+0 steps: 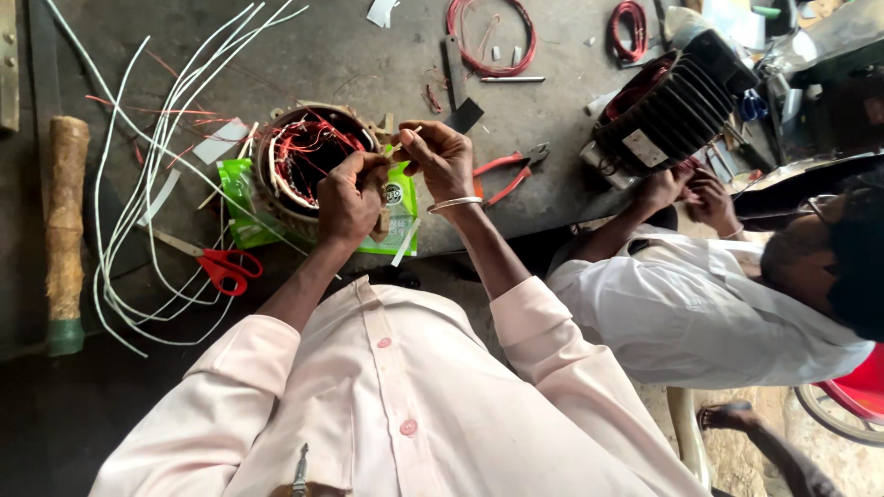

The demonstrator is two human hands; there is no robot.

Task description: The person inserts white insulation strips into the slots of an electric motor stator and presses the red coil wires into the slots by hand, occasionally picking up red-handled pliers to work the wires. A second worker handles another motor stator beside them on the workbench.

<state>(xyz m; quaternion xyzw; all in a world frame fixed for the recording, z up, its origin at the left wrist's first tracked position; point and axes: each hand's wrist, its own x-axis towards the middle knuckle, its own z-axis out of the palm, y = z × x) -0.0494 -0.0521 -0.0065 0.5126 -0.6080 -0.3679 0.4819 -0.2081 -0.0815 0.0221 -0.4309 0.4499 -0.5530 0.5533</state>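
Motor stator (308, 156) rests on the surface (368, 55), red windings partly seated, white leads (147, 147) loose. Left hand (350, 198) grips its rim; right hand (437, 156) pinches a small sliver; dressing appears unfinished.

On the tabletop (368, 55) there are two motor stators: one open stator (308, 156) with red windings and one black finned stator (668, 106). There is one pair of red-handled scissors (221, 267), one pair of red-handled pliers (506, 170), one wooden-handled hammer (66, 230), one green packet (244, 212) and two coils of red wire (488, 37) (629, 28). Several long white sleeves (152, 156) lie in a loose bundle, too tangled to count exactly, and two people are in view, one of them the seated co-worker (700, 313).
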